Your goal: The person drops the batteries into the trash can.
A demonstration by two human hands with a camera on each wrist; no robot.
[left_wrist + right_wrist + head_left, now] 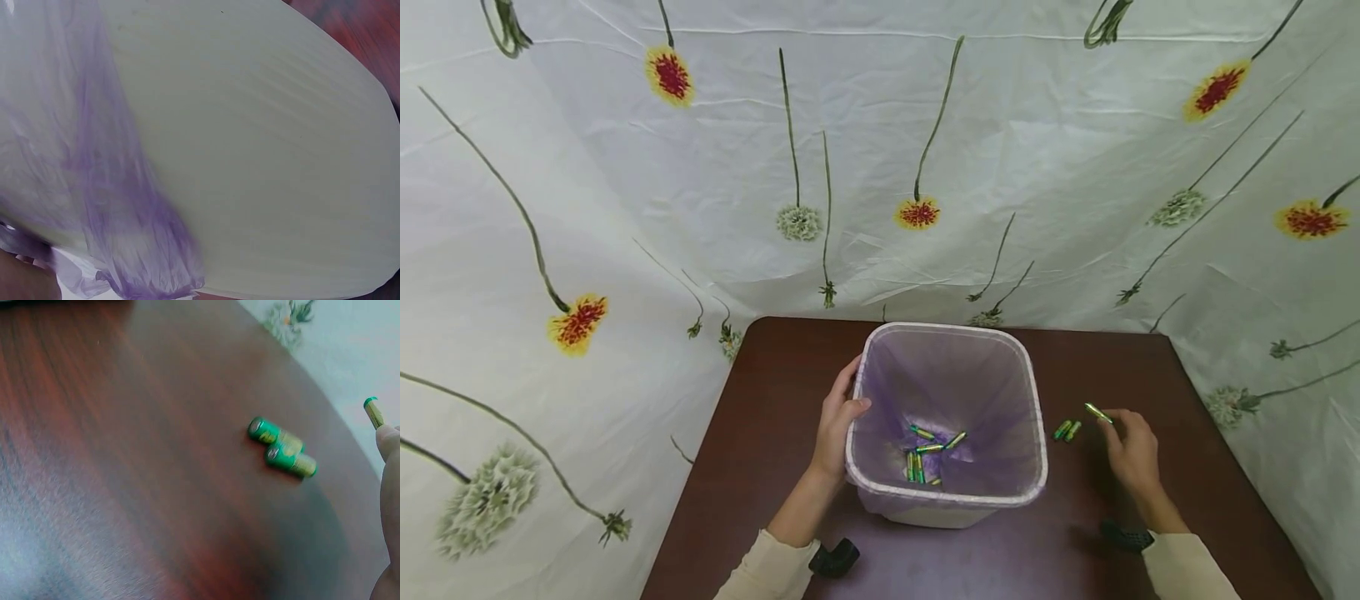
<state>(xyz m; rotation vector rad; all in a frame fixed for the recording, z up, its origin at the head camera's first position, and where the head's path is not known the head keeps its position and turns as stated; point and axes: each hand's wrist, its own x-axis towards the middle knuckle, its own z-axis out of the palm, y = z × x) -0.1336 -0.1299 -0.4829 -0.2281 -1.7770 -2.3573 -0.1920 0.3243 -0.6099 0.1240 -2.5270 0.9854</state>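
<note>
While the right hand (pixel 1131 454) pinches one green battery (pixel 1097 412) in its grip above the tabletop (pixel 760 433), just right of two more batteries (pixel 1067 430), the left hand (pixel 837 425) clasps the lined bin's rim (pixel 859 392), apparently steadying it, several batteries (pixel 928 454) lying inside.

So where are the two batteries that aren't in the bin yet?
In the head view the two loose batteries lie side by side on the brown table, just right of the bin and left of the right hand, which pinches another battery.
</note>
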